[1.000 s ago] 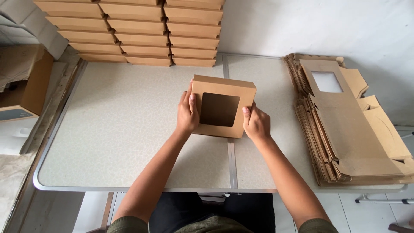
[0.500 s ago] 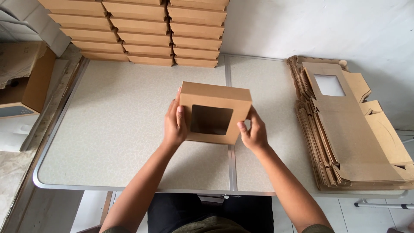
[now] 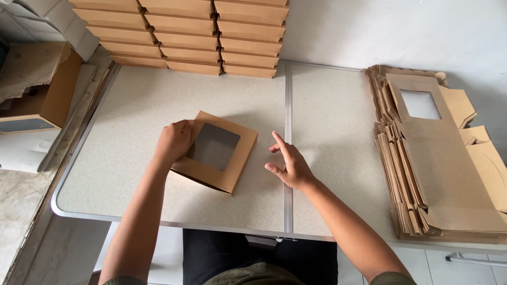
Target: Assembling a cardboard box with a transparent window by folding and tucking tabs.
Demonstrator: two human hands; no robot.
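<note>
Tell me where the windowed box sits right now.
In the head view, the windowed box lies on the table, left of its centre seam, held by the left hand; the right hand hovers beside it.

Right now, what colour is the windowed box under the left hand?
Plain kraft brown, with a dark square window; the box shows best in the head view.

Soft, even daylight fills the frame, bright without harsh glare. The pale speckled tabletop [image 3: 132, 105] and the white wall [image 3: 396, 31] at upper right look slightly washed out. Shadows are faint and diffuse, lying just beneath the forearms. Focus is sharp throughout; edges bend mildly at the corners.
</note>
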